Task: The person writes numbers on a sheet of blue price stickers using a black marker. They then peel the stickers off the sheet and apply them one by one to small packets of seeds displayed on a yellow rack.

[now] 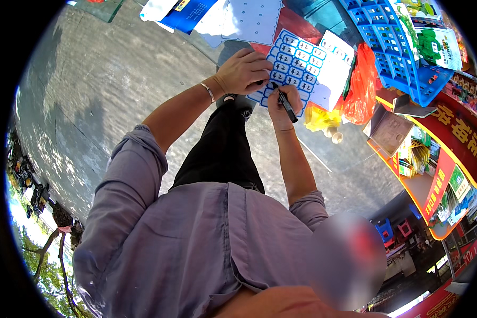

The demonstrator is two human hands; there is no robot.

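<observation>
My right hand (284, 107) grips a black marker pen (287, 105) with its tip down on a sheet of blue-bordered labels (298, 55). Handwritten marks fill the upper rows of that sheet, while labels near its lower edge are partly covered by my hands. My left hand (244, 71) rests along the sheet's left edge, fingers bent. A small black piece, apparently the marker's cap (259, 82), shows between its thumb and fingers. Another label sheet (334, 67), partly written on, lies under and to the right of the first.
Blank label sheets (250, 20) and a blue packet (187, 14) lie beyond my hands. At the right are a dark pen (349, 77), a red plastic bag (361, 87), a yellow bag (322, 118) and a blue plastic basket (397, 51) with packets. A display rack (417, 183) stands farther right.
</observation>
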